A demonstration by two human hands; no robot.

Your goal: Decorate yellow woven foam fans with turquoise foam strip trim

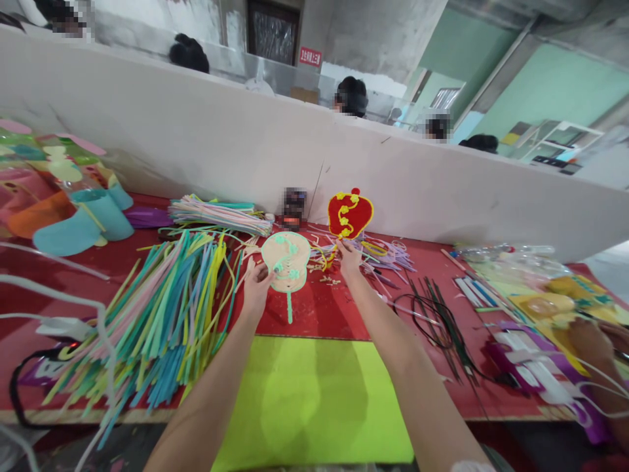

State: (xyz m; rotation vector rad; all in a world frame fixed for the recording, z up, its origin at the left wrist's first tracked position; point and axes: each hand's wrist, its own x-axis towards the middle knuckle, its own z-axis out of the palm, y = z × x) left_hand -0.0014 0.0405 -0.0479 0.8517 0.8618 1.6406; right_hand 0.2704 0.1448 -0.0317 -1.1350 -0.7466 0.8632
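Note:
My left hand (257, 280) is closed on the edge of a cream fan (289, 252), a flat craft piece with a mint pipe-cleaner border, mint flowers and a mint handle pointing down. Further right, my right hand (349, 257) pinches the lower part of a red fan (361, 213), trimmed with a yellow border, a yellow vine and small yellow flowers. Both fans are held upright, apart from each other, above the red tabletop (314, 318). A bright yellow-green sheet (319, 400) lies below my forearms.
Loose pipe cleaners (162, 314) are heaped at left, with a bundle (221, 215) behind. Foam shapes (98, 216) stand far left. Dark stems (442, 321) and a purple-and-white power strip (535, 360) lie right, near another person's hand (590, 344). A white partition (221, 144) borders the back.

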